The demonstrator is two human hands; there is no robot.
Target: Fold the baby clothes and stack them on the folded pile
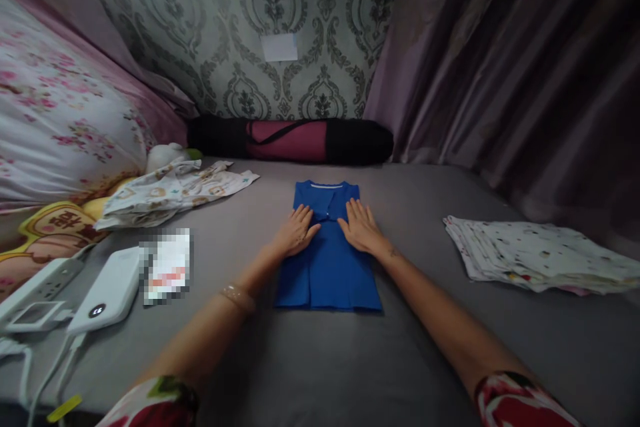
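Grip's released on both hands: left hand (297, 232) and right hand (361, 225) lie flat w/ fingers stretched out, palms down on 1 blue top (329, 267). Top's smack in the middle of the gray sheet (430, 360), neckline pointing away from the person, folded into a narrow panel.

Quick count: 2 hands, 1 bracelet (239, 297) on the left forearm, 2 floral sleeves (520, 403), both cut off at the bottom edge. Over on the R, 1 stack of printed cloths (535, 253), can't tell how many layers, & its far R end runs to the frame edge. L side: 1 patterned garment (165, 197), crumpled, partly hiding a white round thing (167, 155), no clue what that is tbh. Nearer the person, 1 power bank (107, 287) (display digits hard to read), 1 power strip (43, 287) chopped by the L edge, 1 packet (169, 260) w/ its print pixelated out. At the back, 1 long black-and-maroon bag (287, 140) by the wall.

Hands cover bits of the top's sides, fyi.
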